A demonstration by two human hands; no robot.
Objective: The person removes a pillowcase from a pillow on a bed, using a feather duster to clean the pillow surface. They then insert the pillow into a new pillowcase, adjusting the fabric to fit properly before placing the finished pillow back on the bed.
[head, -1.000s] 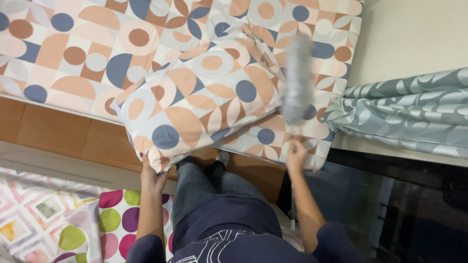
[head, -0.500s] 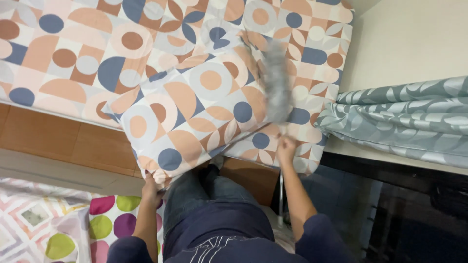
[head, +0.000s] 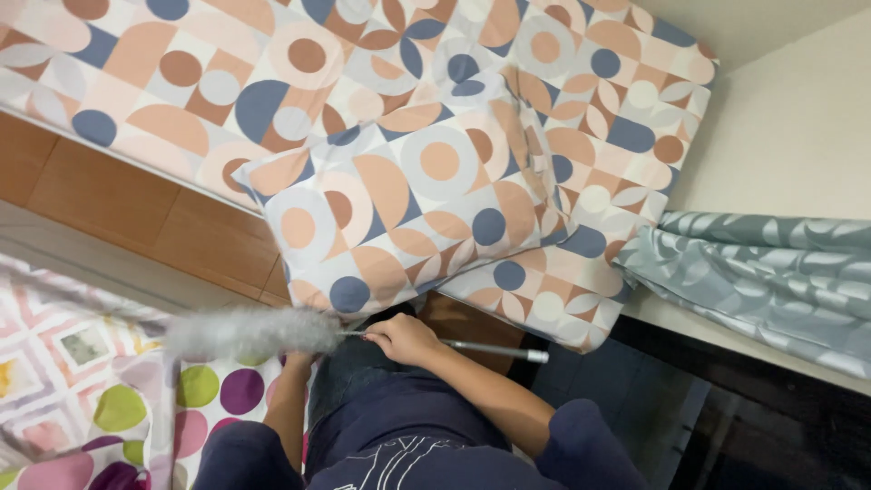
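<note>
At the far left lies a patterned cloth with white, pink and green squares and coloured dots (head: 82,390), spread low beside us. Just right of it we see the fluffy grey head of a long-handled duster (head: 243,332), blurred and pointing left. Our left hand (head: 299,360) is almost wholly hidden under that grey fluff, so we cannot tell whether its fingers are spread or closed, nor what it touches. Further right, our right hand (head: 404,338) is wrapped tight around the duster's thin metal handle, whose free end (head: 508,351) sticks out to the right past the wrist. So the duster's long axis runs nearly level from left to right, with the working head lying left of the grip and the right hand the only 1 clearly holding it. Above both hands, a pillow in a peach, grey and blue circle-print cover (head: 408,213) rests on the matching bedsheet (head: 181,82). At the right hangs a grey-green leaf-print fabric (head: 771,281).
</note>
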